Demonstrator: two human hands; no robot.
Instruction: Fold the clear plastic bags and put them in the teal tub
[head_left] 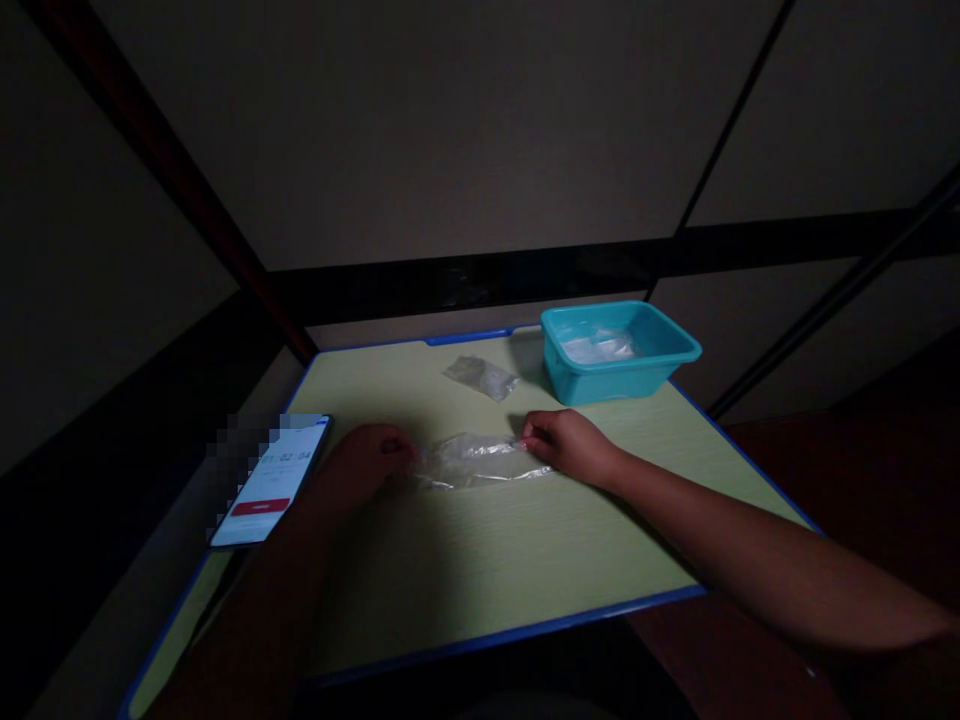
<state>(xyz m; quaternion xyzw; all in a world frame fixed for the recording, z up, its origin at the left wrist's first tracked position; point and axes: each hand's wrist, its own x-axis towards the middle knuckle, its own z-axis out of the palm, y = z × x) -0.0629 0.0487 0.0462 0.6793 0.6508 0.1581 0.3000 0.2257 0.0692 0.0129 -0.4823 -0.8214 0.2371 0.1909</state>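
A clear plastic bag [480,462] lies stretched sideways across the middle of the table, low over its surface. My left hand [375,455] pinches its left end, fingers closed and in shadow. At the other end, the fingers of my right hand [566,445] are closed on the bag's right edge. Beyond my hands lies a second clear plastic bag [482,377], crumpled or folded small, touched by neither hand.
A turquoise plastic basin [622,370] with clear plastic bags inside stands at the table's back right. A lit phone [271,485] lies at the left edge. The pale table [510,570] has a blue rim; dark panelled walls rise behind and to the left.
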